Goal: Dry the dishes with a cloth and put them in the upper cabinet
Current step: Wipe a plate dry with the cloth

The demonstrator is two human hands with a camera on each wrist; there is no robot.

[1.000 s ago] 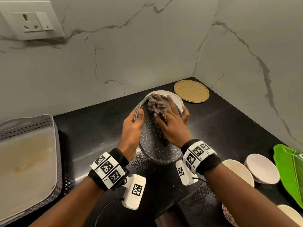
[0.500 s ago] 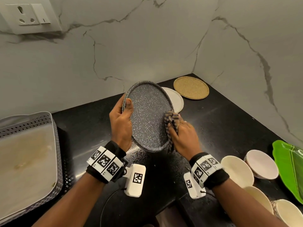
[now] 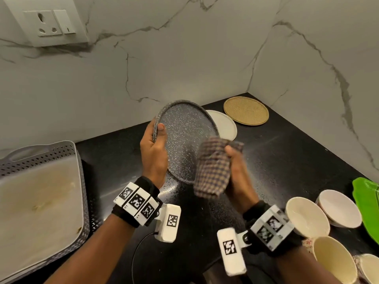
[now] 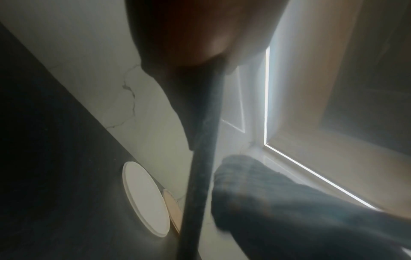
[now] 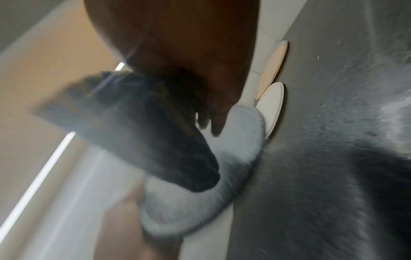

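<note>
The left hand (image 3: 152, 152) gripped the speckled grey oval plate (image 3: 184, 136), tilted above the black counter (image 3: 287, 160). The right hand (image 3: 239, 177) clutched the checked brown cloth (image 3: 213, 171) against it. Drying seemed underway; next, probably, the cabinet.

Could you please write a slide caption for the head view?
Left hand holds a speckled grey plate upright over the black counter while the right hand wipes it with a checked cloth.
</note>
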